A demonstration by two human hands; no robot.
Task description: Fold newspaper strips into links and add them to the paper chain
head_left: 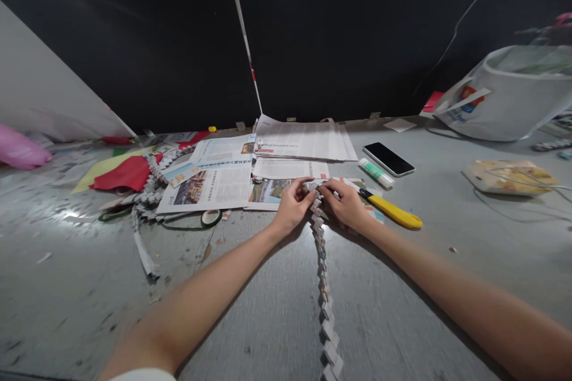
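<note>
A zigzag chain of folded paper [322,274] runs down the table from my fingers toward my body. Its far end is pinched between my left hand [294,205] and my right hand [346,202], both closed with thumbs and fingertips together. The small folds right at the fingertips are partly hidden. Printed newspaper [263,193] lies under and just beyond my hands. Close to my right hand rests a utility knife with a yellow handle [397,213].
Right of the newspaper stack [304,140] lie a glue stick [376,174] and a phone [388,158]. A white bag [513,101] and a packet [509,177] stand farther right. At left are red paper [123,174], a tape roll [211,218] and another folded-paper chain [154,181].
</note>
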